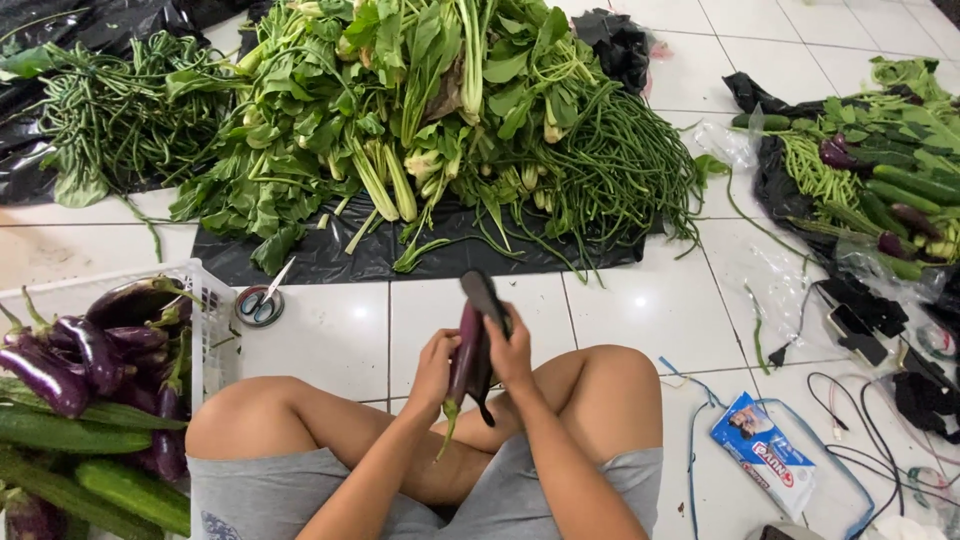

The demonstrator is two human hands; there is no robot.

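Above the crossed legs, two purple eggplants (472, 345) are held upright. The left hand (435, 362) and right hand (512, 352) fingers are wrapped around them. Scissors (262, 300) lie on the tiled floor (330, 335) nearby.

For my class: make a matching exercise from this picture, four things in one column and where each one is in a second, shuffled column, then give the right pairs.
Things
1. eggplants
2. scissors
3. white basket
4. leafy greens

Places
A. piled on black plastic at the far side of the floor
B. on the white tiles, just right of the basket
C. held between the left hand and right hand, above the lap
D. at the person's left, filled with purple and green vegetables

Pairs: 1-C, 2-B, 3-D, 4-A
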